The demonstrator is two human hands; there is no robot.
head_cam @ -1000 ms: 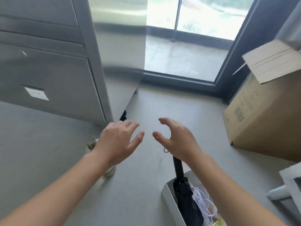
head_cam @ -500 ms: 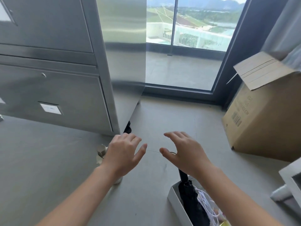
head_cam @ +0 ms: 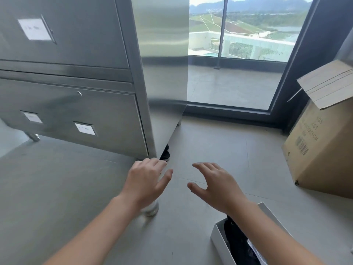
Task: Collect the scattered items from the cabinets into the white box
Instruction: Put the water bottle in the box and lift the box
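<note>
View lifted; left hand [head_cam: 147,180] and right hand [head_cam: 215,186] hover spread over grey floor [head_cam: 219,146].

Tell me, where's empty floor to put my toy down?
Bare floor lies between the metal cabinet, the window and the cardboard box, and again left, before the cabinet's drawers. Crowded: the white box holds a black item, and a clear bottle stands under the left hand.

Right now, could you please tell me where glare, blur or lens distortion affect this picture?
Head view: daylight from the window reflects brightly off the steel side panel; the labels are smeared, unreadable; the wide-angle lens tilts the cabinet.
</note>
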